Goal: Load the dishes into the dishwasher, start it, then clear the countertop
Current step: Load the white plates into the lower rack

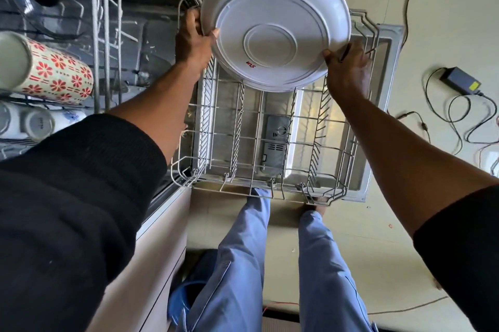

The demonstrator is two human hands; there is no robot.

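black sleeves frame the view at 7 and 4 o'clock, arms reaching forward. the big white plate hangs at 12 o'clock, underside toward the camera, tilted, above the far end of the lower rack and not yet seated between any tines. the left hand grips its rim at the plate's 9 o'clock, thumb hooked over the edge; the right hand grips the rim at about 4 o'clock, fingers curled behind it. the hold is on the edges only, so a slip is likely if either hand lets go before the rim is down between the tines. the plate is wide for the rack, so it could knock the wire frame on the way down, or lean over and fall flat if it lands across the tines. handwritten in red on the underside is "sun", upside down from here. beneath the rack lies the open dishwasher door. at 9 o'clock the upper rack carries a flowered mug and white cups whose base print is too faint to read. at 3 o'clock a power adapter sits on the floor, its yellow label unreadable; its loose cables could catch a foot.
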